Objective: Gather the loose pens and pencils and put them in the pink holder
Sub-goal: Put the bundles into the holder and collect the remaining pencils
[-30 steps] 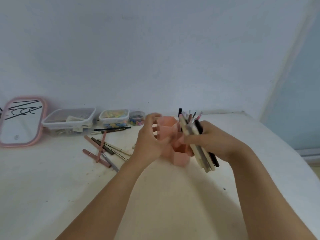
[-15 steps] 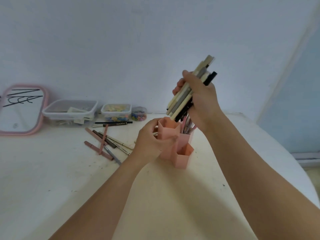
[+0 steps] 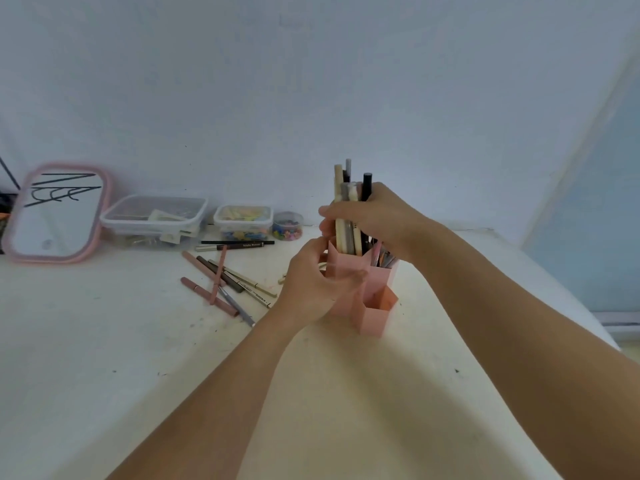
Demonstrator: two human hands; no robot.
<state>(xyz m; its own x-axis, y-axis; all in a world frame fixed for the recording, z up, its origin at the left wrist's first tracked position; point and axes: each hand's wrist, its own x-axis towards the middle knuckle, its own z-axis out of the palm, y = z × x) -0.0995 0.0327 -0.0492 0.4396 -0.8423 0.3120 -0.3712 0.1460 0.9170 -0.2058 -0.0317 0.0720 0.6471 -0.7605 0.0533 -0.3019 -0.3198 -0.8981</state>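
White tabletop (image 3: pixel 104 341) against a pale wall, pens going in.
The pink holder (image 3: pixel 372 306) stands mid-tabletop with the left hand (image 3: pixel 311 285) wrapped around its side; the right hand (image 3: pixel 377 220), raised high half a second ago, has dropped and its grip clamps the bundle of pens (image 3: pixel 348 216) upright, tips inside a back compartment. Loose pens (image 3: pixel 225 278) lie just left.
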